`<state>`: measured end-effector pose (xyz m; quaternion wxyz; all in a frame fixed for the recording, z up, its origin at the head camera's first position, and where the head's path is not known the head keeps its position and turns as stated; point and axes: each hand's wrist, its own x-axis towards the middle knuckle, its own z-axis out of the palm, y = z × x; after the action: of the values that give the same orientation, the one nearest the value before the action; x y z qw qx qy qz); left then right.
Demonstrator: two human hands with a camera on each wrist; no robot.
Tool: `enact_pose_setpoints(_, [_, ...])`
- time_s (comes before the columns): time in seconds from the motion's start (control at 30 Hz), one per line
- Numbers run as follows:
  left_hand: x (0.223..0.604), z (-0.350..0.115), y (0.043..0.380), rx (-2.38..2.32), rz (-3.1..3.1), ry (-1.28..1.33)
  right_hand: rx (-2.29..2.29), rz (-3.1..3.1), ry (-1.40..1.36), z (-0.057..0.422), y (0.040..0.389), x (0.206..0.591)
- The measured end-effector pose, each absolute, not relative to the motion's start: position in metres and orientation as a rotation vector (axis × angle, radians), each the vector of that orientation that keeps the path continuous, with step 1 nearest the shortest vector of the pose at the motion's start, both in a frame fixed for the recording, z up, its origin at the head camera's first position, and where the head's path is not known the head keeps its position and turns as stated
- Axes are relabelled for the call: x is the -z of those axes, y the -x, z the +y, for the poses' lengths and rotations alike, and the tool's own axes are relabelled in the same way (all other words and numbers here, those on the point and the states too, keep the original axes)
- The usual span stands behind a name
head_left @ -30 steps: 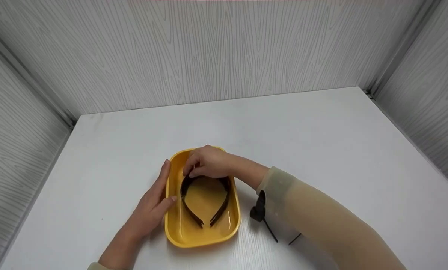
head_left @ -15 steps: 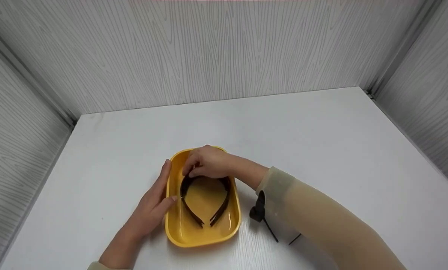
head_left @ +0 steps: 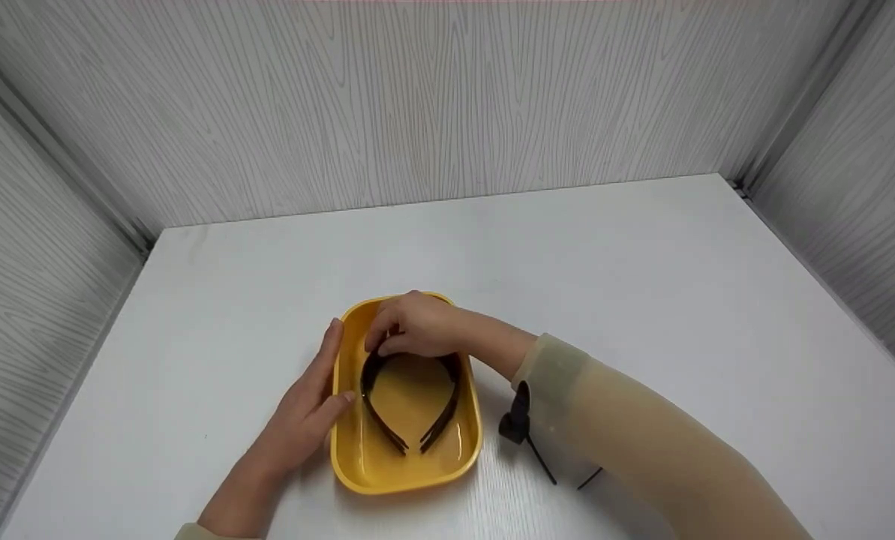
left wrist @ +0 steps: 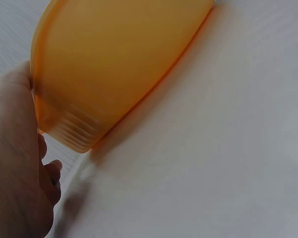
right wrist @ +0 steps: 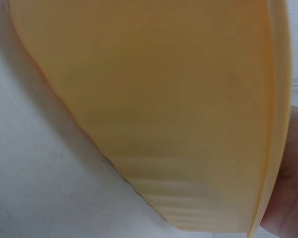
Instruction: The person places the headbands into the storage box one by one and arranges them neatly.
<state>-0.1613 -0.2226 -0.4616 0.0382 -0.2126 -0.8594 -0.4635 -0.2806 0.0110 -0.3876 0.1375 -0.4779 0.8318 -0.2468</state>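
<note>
Inside a yellow plastic tray [head_left: 408, 472] lie dark headbands [head_left: 372, 416], their curved tops away from me and doubled tips toward me. My right hand [head_left: 417, 326] reaches over the tray's far right side. Its thumb and fingers pinch the headbands at the top left of the curve, covering part of it. My left hand [head_left: 301, 412] holds the tray's left wall, thumb over the rim and fingers along the outside. In the left wrist view, that hand [left wrist: 15, 163] grips the tray's edge. The tray's outer wall [right wrist: 154, 109] hides most of my right hand in the right wrist view.
Right of the tray, a black headband with a knot or bow [head_left: 515, 424] lies on the white table [head_left: 642, 255], partly hidden by my right sleeve [head_left: 627, 427]. Grey wood-grain panels [head_left: 432, 105] stand at the back and both sides.
</note>
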Motion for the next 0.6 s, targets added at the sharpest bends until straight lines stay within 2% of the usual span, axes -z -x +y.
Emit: enact_pose_setpoints(0.6, [0.4621,-0.2217,0.1614,1.421,-2.636,0.653,0.751,2.399,1.370,0.0117,0.2802,0.3860])
